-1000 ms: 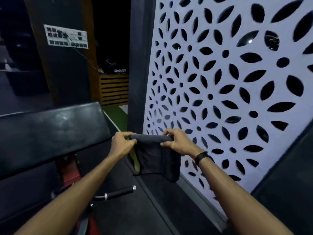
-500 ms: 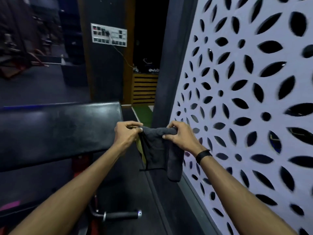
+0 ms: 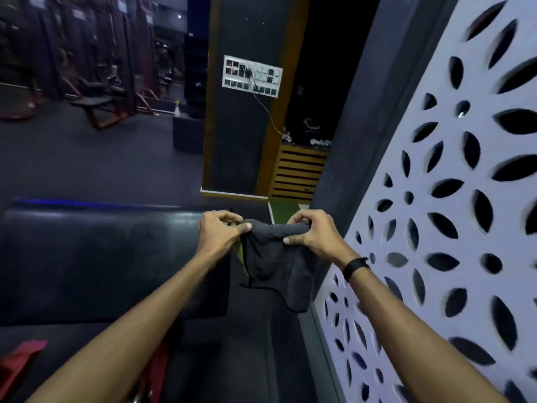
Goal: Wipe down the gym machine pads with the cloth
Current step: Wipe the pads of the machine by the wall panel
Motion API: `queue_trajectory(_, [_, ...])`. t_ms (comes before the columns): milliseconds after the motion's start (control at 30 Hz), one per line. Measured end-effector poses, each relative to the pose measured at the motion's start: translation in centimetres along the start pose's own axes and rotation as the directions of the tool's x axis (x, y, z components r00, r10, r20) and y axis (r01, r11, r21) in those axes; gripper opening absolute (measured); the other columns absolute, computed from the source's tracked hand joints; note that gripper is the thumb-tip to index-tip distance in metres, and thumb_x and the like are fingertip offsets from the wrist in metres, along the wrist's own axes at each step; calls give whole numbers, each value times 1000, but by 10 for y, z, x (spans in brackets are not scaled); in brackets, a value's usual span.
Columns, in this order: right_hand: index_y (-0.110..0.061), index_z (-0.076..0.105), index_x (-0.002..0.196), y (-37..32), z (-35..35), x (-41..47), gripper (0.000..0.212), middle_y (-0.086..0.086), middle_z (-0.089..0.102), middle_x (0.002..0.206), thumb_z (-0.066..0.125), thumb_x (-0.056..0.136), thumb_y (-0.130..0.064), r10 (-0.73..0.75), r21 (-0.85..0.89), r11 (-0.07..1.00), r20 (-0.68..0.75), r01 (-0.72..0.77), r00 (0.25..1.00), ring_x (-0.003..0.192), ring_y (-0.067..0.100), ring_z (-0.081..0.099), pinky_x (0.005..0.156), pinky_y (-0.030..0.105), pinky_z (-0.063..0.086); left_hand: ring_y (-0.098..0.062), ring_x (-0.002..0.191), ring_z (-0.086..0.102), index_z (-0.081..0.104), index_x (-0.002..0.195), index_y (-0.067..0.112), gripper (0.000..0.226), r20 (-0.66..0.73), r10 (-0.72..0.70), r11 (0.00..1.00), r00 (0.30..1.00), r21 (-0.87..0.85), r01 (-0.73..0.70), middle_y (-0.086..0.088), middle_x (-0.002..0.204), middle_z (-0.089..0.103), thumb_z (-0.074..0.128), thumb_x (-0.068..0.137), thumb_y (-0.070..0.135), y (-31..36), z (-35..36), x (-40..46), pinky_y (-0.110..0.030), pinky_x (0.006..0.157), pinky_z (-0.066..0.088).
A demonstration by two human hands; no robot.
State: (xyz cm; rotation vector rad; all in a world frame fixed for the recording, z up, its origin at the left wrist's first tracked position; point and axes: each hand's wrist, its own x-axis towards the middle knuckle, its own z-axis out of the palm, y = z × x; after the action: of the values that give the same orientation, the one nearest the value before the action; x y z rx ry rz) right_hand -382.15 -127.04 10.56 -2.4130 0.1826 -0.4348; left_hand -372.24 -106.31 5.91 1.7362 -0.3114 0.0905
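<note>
Fingers (image 3: 293,239) of both hands pinch the cloth's (image 3: 271,264) top edge at frame center, rest hanging down (looks half folded). Pad (image 3: 101,257) lies left of it, long axis running left-right, so the left hand (image 3: 219,237) is nearer for the first swipe, I'd guess.

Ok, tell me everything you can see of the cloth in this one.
The cloth is dark grey, soft and slightly fuzzy, like a small towel. It hangs in the air, bunched along its top edge and drooping to a rounded lower corner at the right. The left hand pinches its top left end and the right hand grips the top right end. A thin yellow-green strip shows at its left side. It hangs just right of the black pad, apparently not touching it.
</note>
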Motion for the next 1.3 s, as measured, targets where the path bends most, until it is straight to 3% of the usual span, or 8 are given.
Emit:
queue_trajectory(100, [-24,71,73,13,-6,38,27,-14,67,82,96,62,-23,-7,31,999,-82,10,997,88,9,62,71,22,47,-20,71,70,73,69,21,20,-43,-36,999,998,3,36,-1,68,71,92,68,19,-4,15,34,-38,70,62])
queue_trajectory(167, [-27,69,70,23,-6,61,27,-13,69,80,95,62,-29,-26,16,999,-147,29,989,89,12,64,71,30,51,-20,68,70,73,68,22,18,-71,-9,999,997,36,12,0,67,71,90,72,16,0,25,52,-44,72,62])
queue_trajectory(400, [-18,71,74,56,-16,146,29,-6,72,80,94,63,-32,-59,24,998,-197,65,979,83,10,65,70,31,53,-13,65,69,76,65,15,7,-213,112,989,971,119,-88,5,61,70,75,71,10,19,66,117,-31,66,60])
queue_trajectory(600, [-10,71,78,57,-18,223,28,-3,70,81,95,63,-15,14,298,954,-186,42,982,74,6,63,57,16,49,-14,63,68,72,61,16,9,-306,178,974,935,189,-123,3,60,69,74,69,13,30,75,166,-26,58,54])
queue_trajectory(767, [-6,70,98,48,11,291,29,8,68,90,84,74,1,112,806,585,30,-90,993,81,18,65,76,29,57,-10,58,66,73,62,10,7,-391,208,960,897,257,-110,4,55,67,72,69,11,35,51,215,-29,59,58])
queue_trajectory(867, [-9,68,96,36,30,340,15,9,67,85,69,88,4,64,916,375,129,-144,990,79,19,64,67,23,57,-16,57,69,72,58,9,11,-433,198,959,879,270,-83,2,51,67,71,69,10,27,26,251,-36,61,61])
queue_trajectory(1167, [4,63,107,-18,122,487,38,26,65,112,33,93,23,-88,910,281,341,-306,936,98,31,68,85,34,59,-30,62,72,70,56,2,15,-506,138,943,852,330,44,-13,58,69,68,70,8,-13,-65,358,-49,58,60])
queue_trajectory(1300, [2,60,112,-45,163,538,46,25,66,115,25,88,20,-209,876,159,481,-456,851,108,34,66,93,39,57,-25,57,71,68,60,-5,29,-600,178,938,780,343,50,-17,58,67,62,62,23,-25,-111,387,-49,59,60])
